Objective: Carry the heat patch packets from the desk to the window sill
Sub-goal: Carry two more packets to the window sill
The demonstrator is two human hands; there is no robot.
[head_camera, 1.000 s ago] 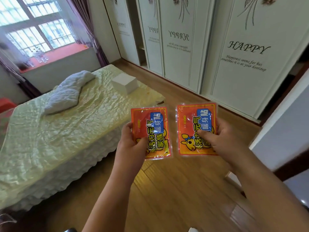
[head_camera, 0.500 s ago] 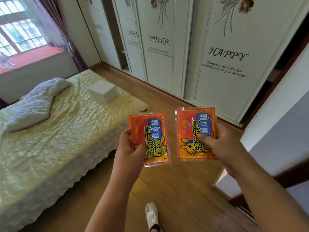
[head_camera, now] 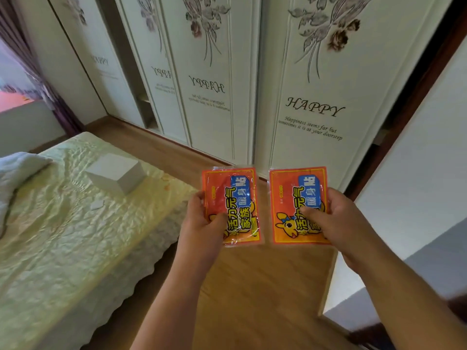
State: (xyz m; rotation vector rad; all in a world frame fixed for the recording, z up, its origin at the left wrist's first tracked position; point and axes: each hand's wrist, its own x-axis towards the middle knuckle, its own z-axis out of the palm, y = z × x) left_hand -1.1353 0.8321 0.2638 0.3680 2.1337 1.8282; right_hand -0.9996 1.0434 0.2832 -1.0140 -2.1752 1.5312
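Note:
Two orange heat patch packets with blue labels are held up side by side in front of me. My left hand (head_camera: 202, 223) pinches the left packet (head_camera: 233, 195) at its lower left, thumb on the front. My right hand (head_camera: 338, 221) pinches the right packet (head_camera: 290, 198) at its lower right, thumb across the print. The red window sill (head_camera: 15, 101) shows only as a sliver at the far left edge, beyond the bed.
A bed (head_camera: 63, 236) with a pale green cover fills the left side; a white box (head_camera: 116, 175) and a folded white blanket (head_camera: 12, 170) lie on it. White wardrobe doors (head_camera: 310, 97) stand ahead. A white wall corner (head_camera: 409, 198) is on my right. Wooden floor (head_camera: 252, 286) runs between.
The view has swung right and closer to the wardrobe; the window has slid almost out of frame. Both hands keep the same hold on the packets.

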